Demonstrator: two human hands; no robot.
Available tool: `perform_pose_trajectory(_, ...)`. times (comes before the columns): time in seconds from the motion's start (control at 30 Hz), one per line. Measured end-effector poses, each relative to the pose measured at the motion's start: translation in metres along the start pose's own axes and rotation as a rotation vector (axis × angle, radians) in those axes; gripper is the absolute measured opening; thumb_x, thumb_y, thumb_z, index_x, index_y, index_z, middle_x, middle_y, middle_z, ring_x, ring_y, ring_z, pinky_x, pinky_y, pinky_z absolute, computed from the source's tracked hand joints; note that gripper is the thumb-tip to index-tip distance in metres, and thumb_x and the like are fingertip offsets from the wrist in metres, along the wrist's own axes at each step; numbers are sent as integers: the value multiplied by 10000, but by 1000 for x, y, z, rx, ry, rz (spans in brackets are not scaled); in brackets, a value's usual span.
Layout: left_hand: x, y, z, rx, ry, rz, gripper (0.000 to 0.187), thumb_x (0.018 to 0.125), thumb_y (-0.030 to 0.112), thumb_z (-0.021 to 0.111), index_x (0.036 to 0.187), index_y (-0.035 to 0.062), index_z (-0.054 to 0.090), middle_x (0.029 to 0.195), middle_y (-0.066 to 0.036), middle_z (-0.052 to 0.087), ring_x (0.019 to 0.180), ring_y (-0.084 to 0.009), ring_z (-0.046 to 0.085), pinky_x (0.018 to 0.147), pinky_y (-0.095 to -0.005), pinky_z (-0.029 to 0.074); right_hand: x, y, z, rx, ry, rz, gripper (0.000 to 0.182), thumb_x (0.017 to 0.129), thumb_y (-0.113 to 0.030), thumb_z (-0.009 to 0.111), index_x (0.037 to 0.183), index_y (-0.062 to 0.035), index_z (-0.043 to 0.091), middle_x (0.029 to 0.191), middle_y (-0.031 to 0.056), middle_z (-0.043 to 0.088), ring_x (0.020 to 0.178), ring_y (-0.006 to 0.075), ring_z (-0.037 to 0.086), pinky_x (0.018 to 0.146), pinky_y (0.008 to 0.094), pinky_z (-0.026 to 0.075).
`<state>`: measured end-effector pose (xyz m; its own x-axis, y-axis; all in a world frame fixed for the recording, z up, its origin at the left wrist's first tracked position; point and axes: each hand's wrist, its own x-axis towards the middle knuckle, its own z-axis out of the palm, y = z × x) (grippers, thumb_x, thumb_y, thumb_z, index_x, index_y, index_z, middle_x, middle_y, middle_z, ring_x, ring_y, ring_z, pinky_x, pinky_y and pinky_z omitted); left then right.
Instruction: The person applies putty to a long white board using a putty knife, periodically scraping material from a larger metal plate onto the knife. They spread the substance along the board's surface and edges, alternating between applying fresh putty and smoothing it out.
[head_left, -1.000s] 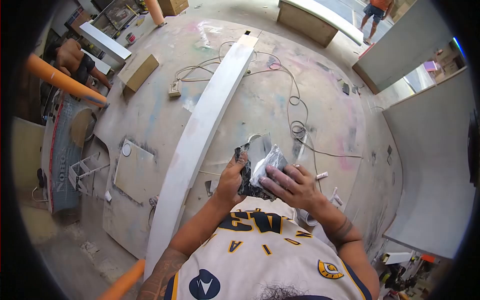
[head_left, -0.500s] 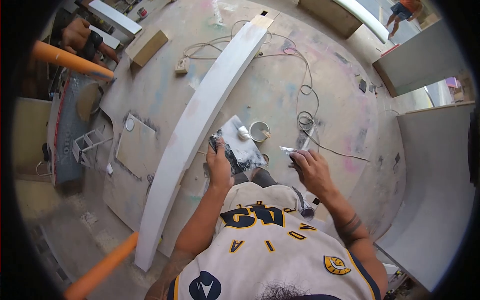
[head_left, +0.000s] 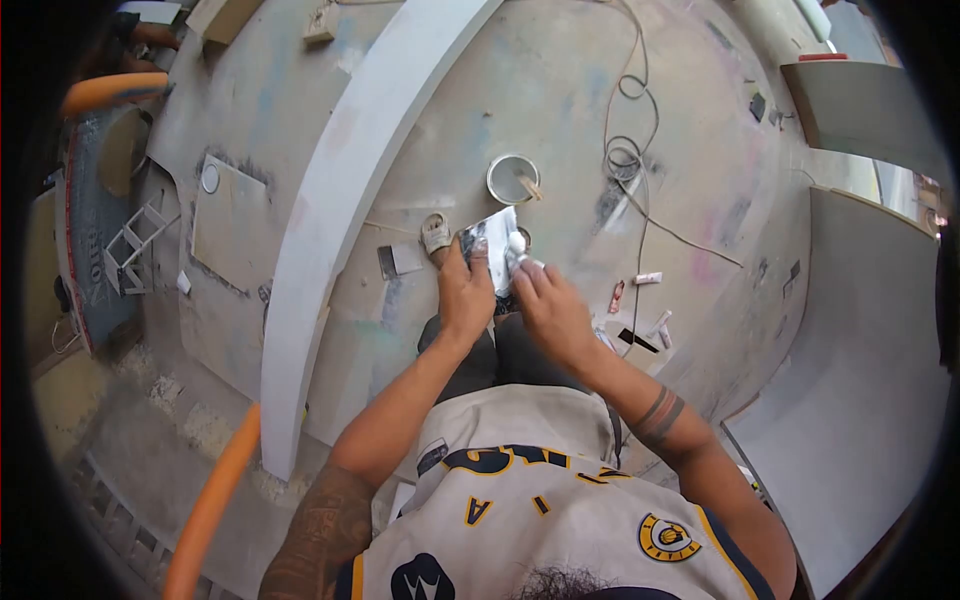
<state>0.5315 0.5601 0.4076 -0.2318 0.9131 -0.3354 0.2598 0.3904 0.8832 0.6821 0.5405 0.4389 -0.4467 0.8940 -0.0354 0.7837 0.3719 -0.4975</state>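
Note:
My left hand (head_left: 466, 300) grips a flat board (head_left: 495, 240) smeared with white and black paste, its thumb on the upper face. A white lump of paste (head_left: 517, 242) sits near the board's right edge. There my right hand (head_left: 548, 310) is closed around a small spreader, mostly hidden by the fingers, and brings it against the board. Beyond the hands an open can (head_left: 512, 178) with a stick in it stands on the floor. To the left runs a long, curved white piece (head_left: 345, 170).
A looping cable (head_left: 648, 190) crosses the floor at the right. An orange tube (head_left: 215, 500) stands left of the white piece. Farther left are a small step ladder (head_left: 135, 240) and a flat panel (head_left: 230, 220). A large curved panel (head_left: 850, 320) is at the right.
My right hand has moved left to the board, which is now tilted more steeply. The view has shifted, so the can and the white piece appear higher up.

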Motion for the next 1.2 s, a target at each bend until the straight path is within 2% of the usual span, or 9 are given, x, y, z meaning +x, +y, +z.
perform_pose_trajectory(0.17, 27, -59, 13, 153, -132, -149, 254, 1000, 181, 498, 1113, -36, 569, 973, -287, 655, 930, -483, 618, 800, -485, 481, 37, 62, 64, 74, 60, 155, 227, 847, -93, 611, 1070, -56, 581, 988, 134, 621, 886, 324, 609, 702, 411, 523)
perform_pose_trajectory(0.23, 46, -94, 11, 171, -46, -138, 254, 1021, 147, 492, 1163, -41, 585, 979, -185, 677, 878, -248, 627, 825, -373, 482, 54, 87, 98, 198, 124, 278, 168, 899, -132, 613, 1054, -70, 591, 935, 158, 631, 851, 358, 614, 709, 442, 507)
perform_pose_trajectory(0.4, 46, -121, -11, -48, 35, -502, 304, 1042, 184, 480, 1227, -47, 554, 1065, -141, 644, 967, -200, 602, 866, -326, 472, 88, 170, 222, 474, 175, 714, 228, 942, -201, 602, 1050, -4, 641, 982, 257, 663, 938, 437, 635, 778, 465, 499)
perform_pose_trajectory(0.5, 29, -176, -31, -213, 85, -602, 340, 1054, 213, 469, 1265, -45, 531, 1085, -127, 633, 967, -188, 600, 870, -312, 476, 92, 230, 309, 427, 110, 896, 308, 942, -236, 610, 1114, 18, 643, 956, 251, 686, 941, 389, 676, 802, 428, 514)
perform_pose_trajectory(0.6, 22, -193, -55, -244, 112, -700, 319, 1057, 212, 469, 1255, -29, 535, 1106, -109, 623, 987, -173, 594, 868, -313, 481, 91, 276, 394, 831, 168, 1294, 323, 965, -257, 610, 1076, 45, 640, 942, 167, 699, 879, 288, 707, 717, 362, 549)
perform_pose_trajectory(0.67, 22, -203, -72, -299, 151, -825, 302, 1059, 211, 475, 1245, -17, 542, 1124, -96, 621, 1019, -160, 586, 887, -318, 479, 95, 279, 433, 1123, 623, 1589, 440, 938, -286, 640, 1201, 62, 580, 1106, 173, 674, 935, 299, 691, 757, 424, 555)
perform_pose_trajectory(0.77, 22, -216, -95, -273, 161, -835, 298, 1060, 209, 472, 1248, -12, 541, 1124, -94, 622, 1019, -155, 589, 889, -321, 482, 102, 252, 408, 1264, 586, 1840, 494, 936, -292, 648, 1248, 72, 529, 1169, 183, 640, 935, 279, 684, 694, 433, 571)
perform_pose_trajectory(0.97, 41, -205, -107, -337, 147, -796, 318, 1059, 230, 456, 1267, -1, 523, 1116, -101, 621, 962, -182, 636, 837, -344, 534, 60, 253, 402, 1310, 478, 1706, 360, 939, -223, 643, 1109, 89, 583, 1035, 179, 655, 814, 274, 688, 659, 421, 597)
perform_pose_trajectory(1.2, 62, -169, -101, -469, 92, -751, 315, 1065, 236, 460, 1244, -13, 535, 1124, -77, 622, 1012, -156, 617, 886, -326, 507, 13, 287, 401, 636, 175, 1635, 414, 838, -242, 696, 1014, 130, 650, 1019, 260, 686, 843, 345, 710, 707, 424, 575)
